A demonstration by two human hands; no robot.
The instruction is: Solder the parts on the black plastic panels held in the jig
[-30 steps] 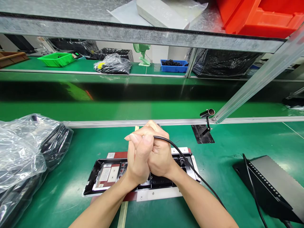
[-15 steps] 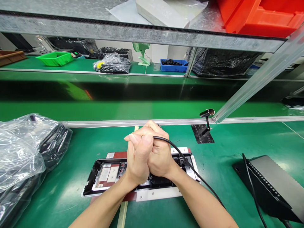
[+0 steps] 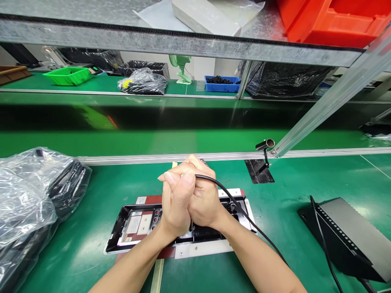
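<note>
My left hand [image 3: 176, 203] and my right hand [image 3: 205, 199] are closed together, fingers wrapped over one another, around one upright corded tool. Its body is almost wholly hidden; the black cable [image 3: 232, 198] leaving the top of the grip suggests an electric screwdriver. Both hands are above the middle of a long black plastic housing [image 3: 114, 228], which lies open side up and shows ribs and screw posts inside. Beneath it is a fixture of red-brown board with white strips [image 3: 201, 248]. Whatever the tool's tip touches is covered by my hands.
Plastic-wrapped black parts [image 3: 39, 203] lie at the left. A tube-shaped holder [image 3: 265, 144] stands by the metal upright [image 3: 330, 93]. A black-and-grey box [image 3: 348, 236] with a cable sits at the right. Overhead runs a metal shelf [image 3: 122, 38] carrying a red bin [image 3: 339, 28].
Both hands keep the same grip over the housing. The whole view has shifted very slightly; nothing else visibly moves.
</note>
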